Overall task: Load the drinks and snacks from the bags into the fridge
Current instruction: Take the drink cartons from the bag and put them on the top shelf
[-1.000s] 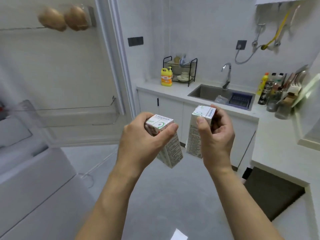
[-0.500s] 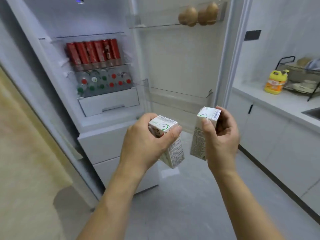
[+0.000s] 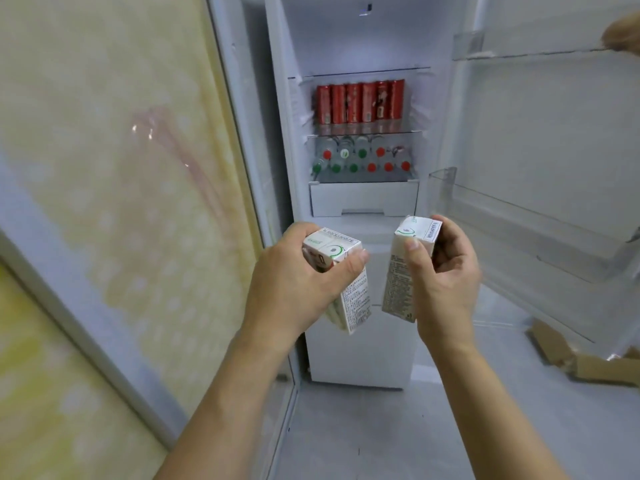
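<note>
Head camera (wide-angle) looks down, near, into fridge (image 3: 360,216).

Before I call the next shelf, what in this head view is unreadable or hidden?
- Print on the carton in the left hand and the carton in the right hand: too small to read.
- Left carton: near side covered by the fingers.
- Bottles under the red cans: only caps clear, bodies blurred behind the shelf.
- Brown item on the top door shelf: cut off by the right edge.

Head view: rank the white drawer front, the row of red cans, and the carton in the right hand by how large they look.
1. White drawer front, widest.
2. Row of red cans.
3. Carton in the right hand.
The cans and carton look close in area, and the carton is far nearer the camera, so that order is unsure.
</note>
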Demonstrator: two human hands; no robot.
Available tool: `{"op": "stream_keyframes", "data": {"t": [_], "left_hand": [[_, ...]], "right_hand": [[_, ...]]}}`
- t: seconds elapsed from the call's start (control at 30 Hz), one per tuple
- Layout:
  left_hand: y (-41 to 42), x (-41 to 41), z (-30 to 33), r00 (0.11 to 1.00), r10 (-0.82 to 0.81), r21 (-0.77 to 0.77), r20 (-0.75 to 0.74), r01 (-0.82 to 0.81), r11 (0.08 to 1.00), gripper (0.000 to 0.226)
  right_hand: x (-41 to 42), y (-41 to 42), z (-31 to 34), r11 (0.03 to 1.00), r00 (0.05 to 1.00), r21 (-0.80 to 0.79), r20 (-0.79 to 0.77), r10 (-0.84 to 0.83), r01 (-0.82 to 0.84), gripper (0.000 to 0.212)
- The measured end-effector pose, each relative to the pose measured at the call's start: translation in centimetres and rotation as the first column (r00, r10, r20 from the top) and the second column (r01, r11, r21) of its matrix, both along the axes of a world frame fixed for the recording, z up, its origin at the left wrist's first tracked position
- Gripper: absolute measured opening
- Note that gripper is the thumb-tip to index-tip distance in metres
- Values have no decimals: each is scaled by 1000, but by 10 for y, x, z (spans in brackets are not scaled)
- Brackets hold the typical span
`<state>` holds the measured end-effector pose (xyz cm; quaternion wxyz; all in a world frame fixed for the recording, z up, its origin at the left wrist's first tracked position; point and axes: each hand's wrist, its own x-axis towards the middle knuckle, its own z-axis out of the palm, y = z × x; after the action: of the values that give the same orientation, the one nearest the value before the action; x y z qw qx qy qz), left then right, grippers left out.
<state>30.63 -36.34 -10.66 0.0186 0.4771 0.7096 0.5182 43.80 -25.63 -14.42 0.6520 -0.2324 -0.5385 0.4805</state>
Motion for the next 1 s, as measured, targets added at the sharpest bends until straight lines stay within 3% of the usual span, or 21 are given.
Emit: {"op": "stream_keyframes", "data": {"t": [0.13, 0.47, 0.63, 0.73, 1.0], "left_hand": [[-2, -20, 11, 999, 46, 41, -15, -46, 998, 44], [36, -62, 15, 999, 14, 65, -31, -12, 998, 43], [75, -70, 20, 999, 19, 88, -39, -15, 996, 50], [103, -70, 23, 998, 40, 94, -58, -34, 995, 61], [174, -80, 31, 995, 92, 107, -44, -87, 990, 56]], "right_hand": [[-26, 6, 8, 999, 999, 24, 6, 37, -37, 63], [-68, 34, 22, 998, 997, 51, -68, 27, -24, 51], [-74, 74, 27, 999, 998, 50, -66, 22, -18, 69], [-77, 103, 32, 998, 998, 57, -59, 31, -27, 71], [-92, 179, 44, 997, 998, 55, -41, 51, -48, 63]]}}
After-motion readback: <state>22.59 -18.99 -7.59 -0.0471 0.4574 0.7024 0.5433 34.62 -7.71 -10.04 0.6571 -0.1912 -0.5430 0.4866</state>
